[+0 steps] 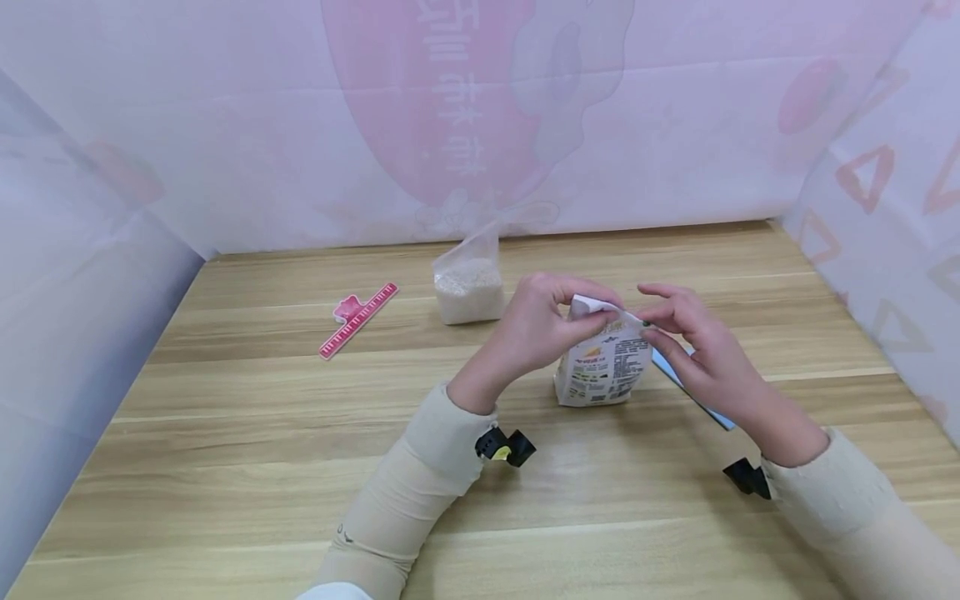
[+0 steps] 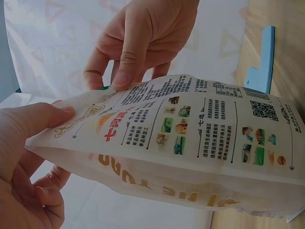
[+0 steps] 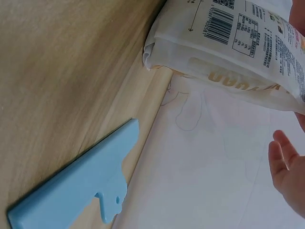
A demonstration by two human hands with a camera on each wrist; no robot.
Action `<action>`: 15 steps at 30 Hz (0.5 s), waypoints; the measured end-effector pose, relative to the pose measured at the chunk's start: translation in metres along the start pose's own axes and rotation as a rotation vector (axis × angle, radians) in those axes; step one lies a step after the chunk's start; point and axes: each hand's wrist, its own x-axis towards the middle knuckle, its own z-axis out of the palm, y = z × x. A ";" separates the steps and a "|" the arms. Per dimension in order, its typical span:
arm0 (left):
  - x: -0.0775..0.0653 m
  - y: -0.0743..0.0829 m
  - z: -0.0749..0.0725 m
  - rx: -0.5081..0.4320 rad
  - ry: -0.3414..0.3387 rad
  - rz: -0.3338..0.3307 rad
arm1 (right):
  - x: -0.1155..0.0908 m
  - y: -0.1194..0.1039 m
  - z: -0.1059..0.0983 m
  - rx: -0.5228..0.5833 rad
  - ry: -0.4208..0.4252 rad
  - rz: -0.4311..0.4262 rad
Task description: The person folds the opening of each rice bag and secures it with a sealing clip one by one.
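A white printed paper-like bag [image 1: 603, 367] stands upright on the table, its top edge between both hands. My left hand [image 1: 528, 325] pinches the top left corner, thumb on the near face. At the top right, my right hand [image 1: 697, 346] pinches the edge between thumb and fingers. In the left wrist view the right thumb presses on the bag [image 2: 162, 114] near a green mark. Text, small pictures and a QR code cover its face. Lying beside it is a light blue bar-shaped clip [image 3: 81, 186] with an animal-shaped tab, partly behind my right hand in the head view.
Behind and left of the hands stands a clear plastic bag [image 1: 470, 292] of white grains, its top loose. Farther left lies a pink bar [image 1: 358, 321] with a bear-like tab. Printed cloth walls [image 1: 262, 167] border the wooden table [image 1: 262, 467].
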 end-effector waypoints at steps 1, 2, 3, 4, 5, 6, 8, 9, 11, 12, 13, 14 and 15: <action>0.000 0.000 0.000 -0.002 -0.003 -0.004 | -0.001 0.000 0.000 0.000 -0.001 0.013; 0.000 0.000 0.000 -0.002 -0.005 -0.007 | -0.002 0.000 -0.001 -0.005 -0.004 0.027; 0.000 0.000 0.000 -0.002 -0.006 -0.009 | -0.003 0.001 -0.002 -0.009 -0.005 0.042; 0.000 0.000 -0.001 -0.001 -0.006 -0.005 | -0.004 0.002 -0.003 -0.015 -0.007 0.056; 0.000 0.000 -0.001 -0.002 -0.007 -0.008 | -0.006 0.003 -0.005 -0.026 -0.011 0.072; 0.000 0.000 -0.001 -0.001 -0.004 -0.006 | -0.007 0.005 -0.006 -0.032 -0.016 0.081; 0.000 0.000 -0.001 0.005 -0.002 0.004 | -0.010 0.008 -0.011 -0.040 -0.026 0.107; 0.000 -0.001 -0.001 0.007 -0.002 0.008 | -0.011 0.010 -0.013 -0.041 -0.030 0.120; 0.000 0.000 -0.001 0.009 0.001 0.011 | -0.014 0.014 -0.017 -0.067 -0.039 0.140; 0.000 0.000 -0.001 0.009 0.004 0.015 | -0.015 0.016 -0.019 -0.074 -0.041 0.154; 0.000 0.000 -0.001 0.008 0.005 0.013 | -0.016 0.019 -0.022 -0.089 -0.041 0.165; 0.001 0.000 -0.001 0.002 0.006 0.007 | -0.018 0.021 -0.024 -0.104 -0.040 0.181; 0.001 0.000 -0.001 0.000 0.007 0.002 | -0.019 0.023 -0.026 -0.118 -0.038 0.193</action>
